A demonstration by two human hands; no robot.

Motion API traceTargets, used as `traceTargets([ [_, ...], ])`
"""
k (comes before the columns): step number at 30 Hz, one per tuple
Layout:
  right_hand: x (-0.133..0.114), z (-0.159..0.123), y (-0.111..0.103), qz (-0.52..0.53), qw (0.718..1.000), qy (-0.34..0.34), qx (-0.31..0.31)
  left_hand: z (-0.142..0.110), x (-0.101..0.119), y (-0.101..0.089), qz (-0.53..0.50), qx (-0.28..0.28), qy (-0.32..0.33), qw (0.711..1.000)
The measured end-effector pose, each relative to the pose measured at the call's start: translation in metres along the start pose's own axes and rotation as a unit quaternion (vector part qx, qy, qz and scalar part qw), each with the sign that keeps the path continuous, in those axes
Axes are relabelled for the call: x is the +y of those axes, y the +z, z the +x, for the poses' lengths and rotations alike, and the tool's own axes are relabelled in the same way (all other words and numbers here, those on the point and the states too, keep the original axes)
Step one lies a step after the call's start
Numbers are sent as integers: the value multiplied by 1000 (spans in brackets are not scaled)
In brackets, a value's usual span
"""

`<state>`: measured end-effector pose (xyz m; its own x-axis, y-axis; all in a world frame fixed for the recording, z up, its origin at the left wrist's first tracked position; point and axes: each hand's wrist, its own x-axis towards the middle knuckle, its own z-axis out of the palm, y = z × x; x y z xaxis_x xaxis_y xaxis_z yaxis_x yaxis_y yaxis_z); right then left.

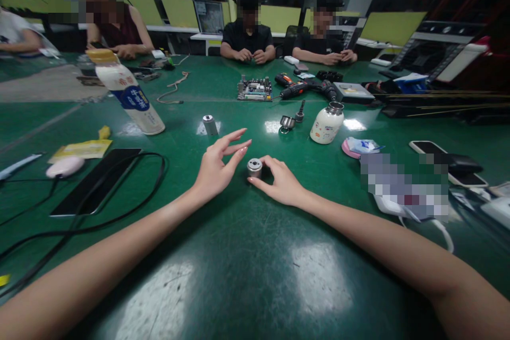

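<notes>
1. Head view, progress: your right hand [281, 183] has thumb and fingers around the short metal cylinder [254, 166], upright at the middle of the worktop [239, 271]. Grip looks made; lift doesn't, as it seems to rest on the surface.
2. Your left hand [217, 167] is holding nothing, fingers spread, just left of it. The taller metal cylinder [209, 125] stands untouched farther out. No sign of anything finished; can't tell how much is left.
3. Surface: green, glossy, cluttered. Left: bottle [133, 100], black tablet [98, 180], black cable [161, 175]. Right: white flask [327, 124], steel cap [287, 122]. Far side: circuit board [255, 89], power drill [295, 90].
4. Room: dim; people seated across from you, yellow-green partitions [179, 12] behind them.
</notes>
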<state>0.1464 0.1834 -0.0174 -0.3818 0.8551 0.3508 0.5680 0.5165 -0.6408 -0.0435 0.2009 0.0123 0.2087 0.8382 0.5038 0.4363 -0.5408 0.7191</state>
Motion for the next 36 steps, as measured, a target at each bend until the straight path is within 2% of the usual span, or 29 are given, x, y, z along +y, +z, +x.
traceTargets([
  [1,0,0,0,2,1000,2,0,0,-6,-1,18,-4,-6,1000],
  [4,-1,0,-1,7,1000,5,-1,-2,-24,-1,60,-62,-44,995],
  [7,-1,0,-1,7,1000,6,2,-5,-31,1,94,-92,-67,989],
  [15,-3,0,-2,6,1000,11,0,-7,-25,0,152,-27,-72,985],
  [18,-3,0,-2,2,1000,14,0,-6,-19,-1,133,-1,-58,989],
  [22,-3,0,-1,-6,1000,11,-4,-4,-4,1,69,57,2,996],
  [28,-1,0,0,-23,1000,6,-3,-8,11,9,-19,11,6,1000],
  [36,0,0,1,-33,999,3,-1,-9,11,8,-36,-24,2,999],
])
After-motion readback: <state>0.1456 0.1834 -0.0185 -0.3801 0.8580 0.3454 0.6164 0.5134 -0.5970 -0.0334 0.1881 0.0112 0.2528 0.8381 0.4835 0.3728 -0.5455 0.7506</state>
